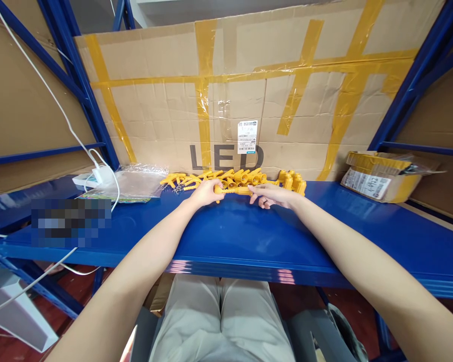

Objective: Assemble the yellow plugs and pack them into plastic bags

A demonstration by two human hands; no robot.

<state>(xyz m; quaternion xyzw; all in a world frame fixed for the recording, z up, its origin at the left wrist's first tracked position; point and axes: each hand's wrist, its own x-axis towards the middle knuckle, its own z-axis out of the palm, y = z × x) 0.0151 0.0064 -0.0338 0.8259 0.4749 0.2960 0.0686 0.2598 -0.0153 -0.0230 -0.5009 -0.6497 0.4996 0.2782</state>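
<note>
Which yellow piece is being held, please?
The long yellow piece between the left hand and right hand; the other pieces rest beyond, on the shelf.

- Desk (256, 241): blue, smooth, glossy, folded front lip; light streaks reflected along that lip.
- Yellow branching pieces (173, 179), heaped at left of a long row toward the back; small metal bits (178, 189) just beside them, too small to make out.
- Yellow hollow cups (243, 177) mid-row, lying on their sides, several mouths facing front.
- Yellow blocky pieces (292, 180) bunched at the row's right end.
- Clear plastic packet (136, 182), back left—coloured strip along its near edge.
- White plug (103, 174) by the packet—cannot tell if resting on it.
- Carton (403, 188), far right: labelled, yellow-taped, top open.
</note>
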